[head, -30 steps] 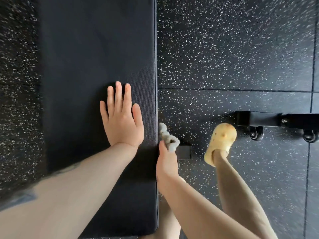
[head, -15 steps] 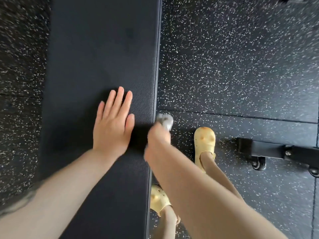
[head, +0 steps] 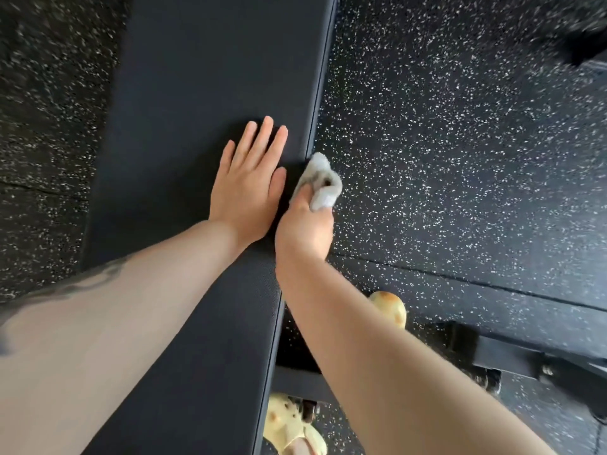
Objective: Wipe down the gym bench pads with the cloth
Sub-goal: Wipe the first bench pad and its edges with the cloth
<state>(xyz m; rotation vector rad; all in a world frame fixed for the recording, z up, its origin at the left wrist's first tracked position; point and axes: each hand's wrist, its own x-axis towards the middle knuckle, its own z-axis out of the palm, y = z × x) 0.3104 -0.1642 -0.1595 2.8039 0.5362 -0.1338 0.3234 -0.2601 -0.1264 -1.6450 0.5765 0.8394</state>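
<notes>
My left hand (head: 248, 185) lies flat, palm down, fingers straight and close together, thumb tucked along the side nearest the other hand. Its forearm runs in bare from the lower left, a dark tattoo showing near the elbow. My right hand (head: 303, 228) sits just beside it, nearly touching, back of the hand up, fingers curled under and gripping, thumb pressed forward on top. The right forearm comes in bare from the lower right, wrist straight. Both arms are stretched out ahead of me, converging towards the hands.
</notes>
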